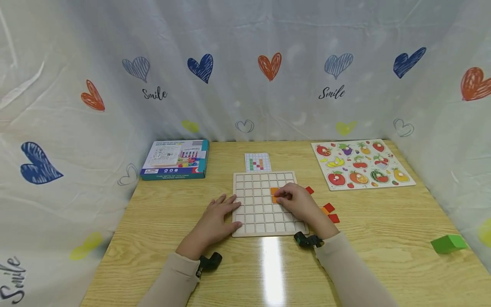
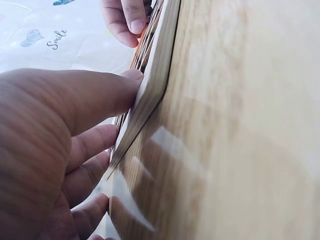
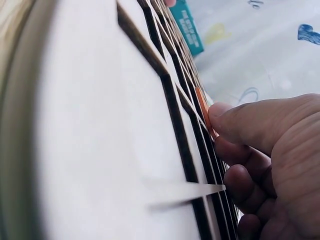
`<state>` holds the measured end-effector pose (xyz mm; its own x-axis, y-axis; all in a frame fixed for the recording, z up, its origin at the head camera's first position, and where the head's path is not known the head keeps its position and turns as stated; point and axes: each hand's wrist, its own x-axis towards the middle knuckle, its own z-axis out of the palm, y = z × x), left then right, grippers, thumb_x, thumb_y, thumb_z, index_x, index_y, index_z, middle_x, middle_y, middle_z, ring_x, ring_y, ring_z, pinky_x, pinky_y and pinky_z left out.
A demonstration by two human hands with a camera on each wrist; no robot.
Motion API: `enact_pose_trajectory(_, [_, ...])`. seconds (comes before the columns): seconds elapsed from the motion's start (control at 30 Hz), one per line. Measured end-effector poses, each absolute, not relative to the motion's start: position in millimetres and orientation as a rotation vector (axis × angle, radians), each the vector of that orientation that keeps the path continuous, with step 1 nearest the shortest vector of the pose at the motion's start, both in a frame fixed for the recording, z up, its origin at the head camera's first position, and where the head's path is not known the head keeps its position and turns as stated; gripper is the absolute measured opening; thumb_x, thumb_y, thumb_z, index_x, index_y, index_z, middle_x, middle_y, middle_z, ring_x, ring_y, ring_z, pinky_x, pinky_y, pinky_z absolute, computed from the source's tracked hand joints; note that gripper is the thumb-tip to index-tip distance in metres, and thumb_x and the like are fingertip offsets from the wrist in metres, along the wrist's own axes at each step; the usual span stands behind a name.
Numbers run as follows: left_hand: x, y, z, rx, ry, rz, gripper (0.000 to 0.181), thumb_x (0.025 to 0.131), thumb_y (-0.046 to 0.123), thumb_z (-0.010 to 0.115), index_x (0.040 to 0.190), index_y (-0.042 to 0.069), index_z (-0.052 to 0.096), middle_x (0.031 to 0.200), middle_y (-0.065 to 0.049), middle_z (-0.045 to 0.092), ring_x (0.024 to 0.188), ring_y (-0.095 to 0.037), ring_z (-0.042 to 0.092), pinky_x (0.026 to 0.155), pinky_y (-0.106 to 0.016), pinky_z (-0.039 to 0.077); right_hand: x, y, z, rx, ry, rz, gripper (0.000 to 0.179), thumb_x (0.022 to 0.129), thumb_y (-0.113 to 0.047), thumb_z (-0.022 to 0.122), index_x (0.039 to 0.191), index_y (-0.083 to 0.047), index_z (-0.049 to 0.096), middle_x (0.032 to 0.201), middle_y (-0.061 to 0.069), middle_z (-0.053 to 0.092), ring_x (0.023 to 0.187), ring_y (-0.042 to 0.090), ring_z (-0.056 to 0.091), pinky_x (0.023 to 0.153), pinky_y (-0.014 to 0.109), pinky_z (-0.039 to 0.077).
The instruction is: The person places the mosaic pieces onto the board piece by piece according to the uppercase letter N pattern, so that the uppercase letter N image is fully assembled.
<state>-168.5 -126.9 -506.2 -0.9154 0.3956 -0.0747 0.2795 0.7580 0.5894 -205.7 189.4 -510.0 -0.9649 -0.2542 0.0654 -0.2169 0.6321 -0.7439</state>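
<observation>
The left grip lies with fingers spread, thumb on the near-left corner of the gridded board and fingertips at its left edge, pinching nothing; should its pressure be uneven or turn sideways, the board could swing on the desk and pull its cells out from under the other hand. The right grip is drawn nearly closed, thumb and forefinger together on the lower orange tile, with the upper orange tile just beyond its fingertips; a slight tilt of those fingers could leave the lower tile riding on a cell wall, and a brush from the knuckles could lift its neighbour. Around them, a boxed set lies ahead and left of the left grip, well apart, and a small pattern card lies past the board's far edge, ahead of both. The right grip itself hides some cells beneath it. Just right of it lie loose red tiles and a loose orange tile, near enough to the forearm for a careless sweep to scatter them. Farther right, a fruit puzzle lies ahead of this grip and a green block nearer the person, both out of its way.
</observation>
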Motion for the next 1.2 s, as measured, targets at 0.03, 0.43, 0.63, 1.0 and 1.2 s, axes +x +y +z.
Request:
enact_pose_trajectory(0.03, [-168.5,-126.9,-506.3,0.537,2.760,0.880,0.064,0.097,0.037,0.082,0.157,0.021,0.063,0.174,0.001,0.043,0.169,-0.035,0.023,0.138,-0.062,0.011,-205.5,189.6,-510.0,-0.405,2.795,-1.266,0.010,0.101,-0.010,0.078,0.109,-0.015,0.083,0.108,0.003,0.074,0.089,0.017,0.061,0.081,0.033,0.054])
enact_pose_trajectory(0.43, [-167.0,-128.3,-507.1,0.551,2.754,0.861,0.065,0.099,0.037,0.081,0.158,0.020,0.061,0.175,0.000,0.043,0.169,-0.036,0.023,0.138,-0.063,0.012,-196.8,223.4,-486.0,-0.356,2.665,-1.492,0.026,0.113,-0.022,0.062,0.126,-0.004,0.076,0.114,0.017,0.074,0.090,0.024,0.058,0.077,0.029,0.051])
enact_pose_trajectory(0.63, [-168.0,-128.3,-507.0,0.556,2.758,0.878,0.064,0.099,0.037,0.081,0.157,0.020,0.062,0.174,0.000,0.043,0.169,-0.036,0.023,0.138,-0.063,0.011,-185.2,266.3,-465.4,-0.292,2.786,-1.374,0.030,0.113,-0.022,0.062,0.133,-0.002,0.073,0.115,0.018,0.075,0.093,0.026,0.061,0.071,0.027,0.053])
enact_pose_trajectory(1.0, [-168.5,-128.9,-508.1,0.558,2.757,0.853,0.064,0.099,0.037,0.080,0.158,0.020,0.061,0.175,0.001,0.042,0.169,-0.036,0.023,0.138,-0.063,0.010,-162.8,308.0,-472.8,-0.375,2.754,-0.913,0.017,0.100,-0.006,0.077,0.116,-0.006,0.082,0.104,0.004,0.069,0.086,0.018,0.052,0.073,0.029,0.049])
enact_pose_trajectory(1.2, [-169.0,-128.0,-507.7,0.548,2.754,0.859,0.064,0.099,0.037,0.080,0.158,0.020,0.061,0.175,0.001,0.042,0.169,-0.036,0.022,0.138,-0.063,0.010,-161.5,310.3,-474.1,-0.381,2.721,-0.914,0.021,0.098,-0.002,0.076,0.118,-0.005,0.082,0.114,0.010,0.069,0.098,0.020,0.058,0.088,0.037,0.055])
